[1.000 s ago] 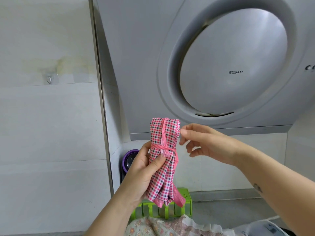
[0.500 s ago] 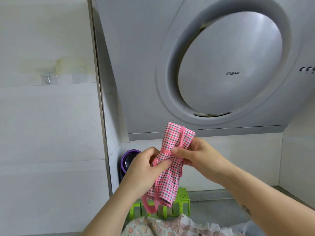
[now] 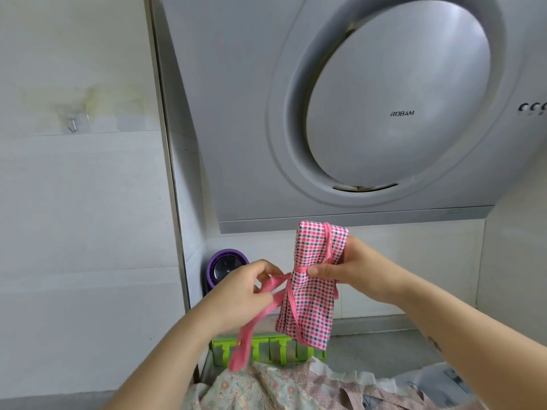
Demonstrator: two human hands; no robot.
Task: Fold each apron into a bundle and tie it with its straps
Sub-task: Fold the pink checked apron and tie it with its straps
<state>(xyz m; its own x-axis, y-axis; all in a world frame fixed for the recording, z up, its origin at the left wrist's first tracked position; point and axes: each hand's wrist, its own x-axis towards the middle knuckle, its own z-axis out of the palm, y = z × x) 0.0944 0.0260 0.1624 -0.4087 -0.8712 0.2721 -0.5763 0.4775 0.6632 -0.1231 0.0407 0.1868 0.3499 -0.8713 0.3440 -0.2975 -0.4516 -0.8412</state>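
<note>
Apron bundle (image 3: 310,297), pink-checked, is up in the air, upright between both hands! The right hand (image 3: 352,270) grips its middle, thumb pressing on the strap band wound round it. The left hand (image 3: 239,294) pinches the loose pink strap (image 3: 251,324) just beside the bundle, tail dangling. Below: a green rack (image 3: 266,350) and floral fabric (image 3: 251,389). Behind, the grey range hood (image 3: 384,113).
</note>
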